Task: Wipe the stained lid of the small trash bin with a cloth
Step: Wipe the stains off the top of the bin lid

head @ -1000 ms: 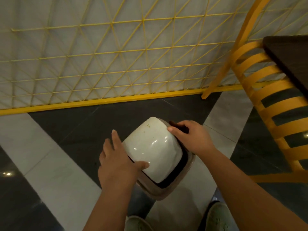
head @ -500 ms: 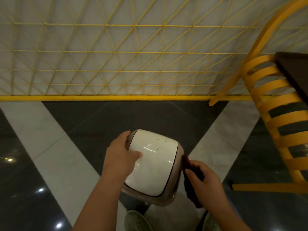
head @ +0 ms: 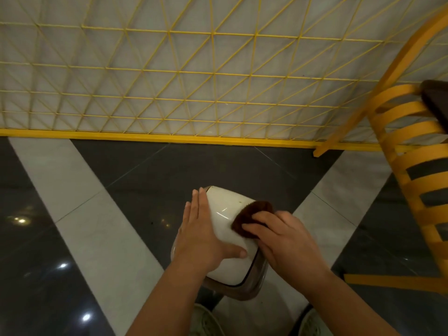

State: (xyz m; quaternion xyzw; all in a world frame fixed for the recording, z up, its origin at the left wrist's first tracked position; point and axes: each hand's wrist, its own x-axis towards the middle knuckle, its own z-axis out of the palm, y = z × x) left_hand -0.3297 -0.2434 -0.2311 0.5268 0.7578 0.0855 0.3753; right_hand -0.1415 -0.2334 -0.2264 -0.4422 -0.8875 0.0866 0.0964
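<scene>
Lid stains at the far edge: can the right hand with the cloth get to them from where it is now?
Probably yes. The right hand presses the brown cloth on the white lid, just short of the specks. The left hand steadies the lid's left side, clear of that path.

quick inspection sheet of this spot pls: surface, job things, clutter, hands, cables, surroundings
surface: glossy floor in dark and pale tiles, lamp reflections
job's things: white lid on the small bin, small specks near its far edge; dark brown cloth lying on the lid
clutter: nothing seen
grippers: left hand flat against the lid's left side, thumb across the top; right hand pressing the cloth down
cables: nothing seen
surroundings: yellow wire grid on the wall, yellow slatted chair at right, shoes at the bottom edge
</scene>
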